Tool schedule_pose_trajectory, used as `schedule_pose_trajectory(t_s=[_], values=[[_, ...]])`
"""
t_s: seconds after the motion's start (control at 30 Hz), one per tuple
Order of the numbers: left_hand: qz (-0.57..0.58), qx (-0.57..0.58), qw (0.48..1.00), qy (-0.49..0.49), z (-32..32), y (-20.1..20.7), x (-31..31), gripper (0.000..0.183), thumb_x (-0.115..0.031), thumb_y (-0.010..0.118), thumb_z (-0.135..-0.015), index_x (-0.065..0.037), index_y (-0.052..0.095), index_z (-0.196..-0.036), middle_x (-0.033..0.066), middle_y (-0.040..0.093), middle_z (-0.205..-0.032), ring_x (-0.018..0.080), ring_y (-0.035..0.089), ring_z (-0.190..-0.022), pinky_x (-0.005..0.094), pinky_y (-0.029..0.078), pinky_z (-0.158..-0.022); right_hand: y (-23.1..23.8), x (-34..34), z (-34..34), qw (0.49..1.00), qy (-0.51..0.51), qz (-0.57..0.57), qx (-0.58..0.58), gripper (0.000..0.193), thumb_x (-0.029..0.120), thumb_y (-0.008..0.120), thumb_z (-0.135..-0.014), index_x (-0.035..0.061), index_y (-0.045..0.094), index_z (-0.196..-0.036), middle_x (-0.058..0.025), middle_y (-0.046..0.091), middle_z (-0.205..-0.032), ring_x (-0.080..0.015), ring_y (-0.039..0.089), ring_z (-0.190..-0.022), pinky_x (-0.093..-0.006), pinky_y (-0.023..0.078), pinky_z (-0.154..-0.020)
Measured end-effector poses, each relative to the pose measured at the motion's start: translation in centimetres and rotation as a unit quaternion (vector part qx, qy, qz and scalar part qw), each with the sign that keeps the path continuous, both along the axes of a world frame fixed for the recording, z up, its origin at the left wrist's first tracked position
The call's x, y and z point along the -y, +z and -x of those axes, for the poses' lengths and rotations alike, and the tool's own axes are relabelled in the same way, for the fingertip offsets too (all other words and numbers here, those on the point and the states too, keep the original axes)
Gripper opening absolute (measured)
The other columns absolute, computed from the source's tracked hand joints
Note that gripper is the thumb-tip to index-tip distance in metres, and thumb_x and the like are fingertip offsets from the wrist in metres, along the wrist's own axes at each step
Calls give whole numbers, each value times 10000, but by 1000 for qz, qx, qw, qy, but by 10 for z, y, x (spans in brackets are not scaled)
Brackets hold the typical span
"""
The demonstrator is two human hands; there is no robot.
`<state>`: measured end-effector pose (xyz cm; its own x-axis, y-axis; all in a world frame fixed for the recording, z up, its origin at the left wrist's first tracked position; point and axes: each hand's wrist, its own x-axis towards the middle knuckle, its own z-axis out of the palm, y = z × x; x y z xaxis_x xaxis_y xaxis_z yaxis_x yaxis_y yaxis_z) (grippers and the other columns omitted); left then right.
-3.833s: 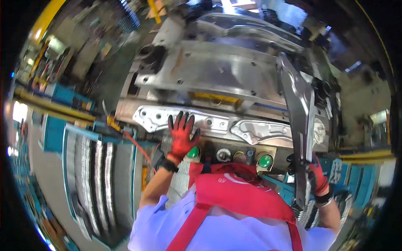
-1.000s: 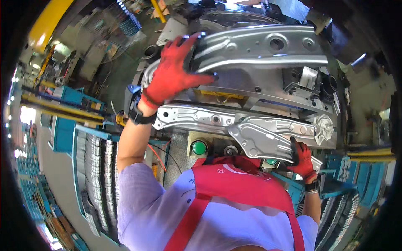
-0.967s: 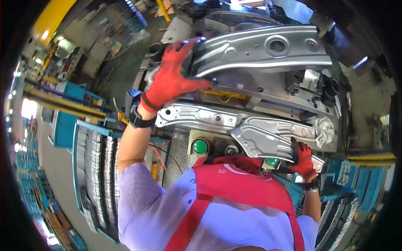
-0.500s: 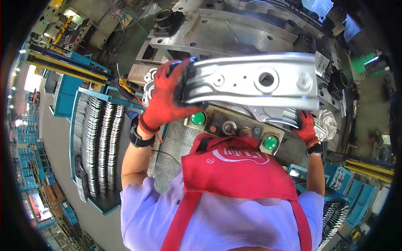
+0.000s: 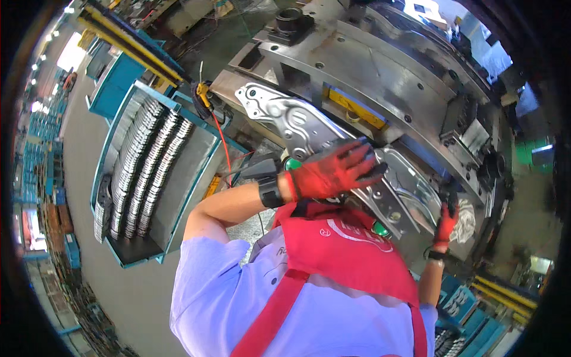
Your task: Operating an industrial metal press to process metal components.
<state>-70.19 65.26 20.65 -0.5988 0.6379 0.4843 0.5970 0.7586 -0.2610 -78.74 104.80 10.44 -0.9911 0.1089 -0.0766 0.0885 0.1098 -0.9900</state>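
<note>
My left hand (image 5: 340, 171), in a red glove with dark fingertips, lies across a long silver stamped metal part (image 5: 297, 122), its fingers stretched out. The part slants from upper left to lower right in front of the press die, and my hand hides its middle. Close beside it on the right is a second silver stamped part (image 5: 414, 189), with a curved edge. My right hand (image 5: 445, 225), gloved alike, is at the right end of that second part with its fingers apart. Whether it touches the part is hard to make out.
A heavy steel die (image 5: 375, 65) stands ahead. Green push buttons (image 5: 380, 229) show partly beneath the parts. At left, a blue rack (image 5: 128, 260) holds rows of stacked metal parts. A red cable (image 5: 225, 146) hangs beside it; a white rag (image 5: 466, 221) lies at right.
The part my left hand held up close has gone down in front of the die, and that hand now lies open on it. My view has turned. My right hand's fingers have come apart.
</note>
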Motion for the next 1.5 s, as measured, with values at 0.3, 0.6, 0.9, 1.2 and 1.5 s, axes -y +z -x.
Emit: schedule_pose_trajectory(t_s=[0.3, 0.6, 0.9, 1.2, 1.5], values=[[79, -48, 993, -78, 11, 13, -28, 536, -139, 478, -744, -144, 414, -1276, 102, 490, -1161, 255, 479, -1118, 420, 368, -1018, 104, 114, -62, 895, 341, -286, -28, 529, 128, 714, -641, -8, 545, -1123, -186, 627, -963, -274, 624, -888, -365, 468, -767], [-564, -61, 819, 86, 1, 24, -6, 603, -166, 656, -747, -59, 414, -1288, 91, 472, -1253, 260, 465, -1136, 456, 344, -977, 41, 86, -90, 931, 206, -273, -125, 412, 46, 667, -647, 11, 597, -1051, -159, 640, -889, -276, 630, -794, -343, 481, -722], [-808, 366, 408, -216, -15, -1, 0, 474, -94, 632, -815, -16, 450, -1246, 43, 549, -1125, 102, 500, -1009, 273, 408, -888, -5, 82, -108, 951, 155, -179, -200, 399, 98, 646, -752, -37, 546, -1114, -182, 619, -1008, -282, 612, -910, -355, 465, -795], [-760, 418, 440, -233, -7, -8, -2, 531, -191, 657, -812, -9, 435, -1258, 70, 533, -1167, 141, 494, -1068, 300, 388, -936, -24, 78, -121, 982, 140, -75, -106, 436, 266, 612, -827, -22, 539, -1146, -150, 604, -1055, -234, 583, -974, -330, 455, -822], [-756, 455, 399, -249, -3, -8, -3, 507, -154, 659, -808, -6, 442, -1242, 75, 523, -1176, 131, 492, -1069, 300, 401, -922, -29, 72, -123, 975, 114, -187, -45, 455, 300, 596, -816, -2, 540, -1151, -137, 608, -1030, -206, 598, -898, -300, 471, -755]])
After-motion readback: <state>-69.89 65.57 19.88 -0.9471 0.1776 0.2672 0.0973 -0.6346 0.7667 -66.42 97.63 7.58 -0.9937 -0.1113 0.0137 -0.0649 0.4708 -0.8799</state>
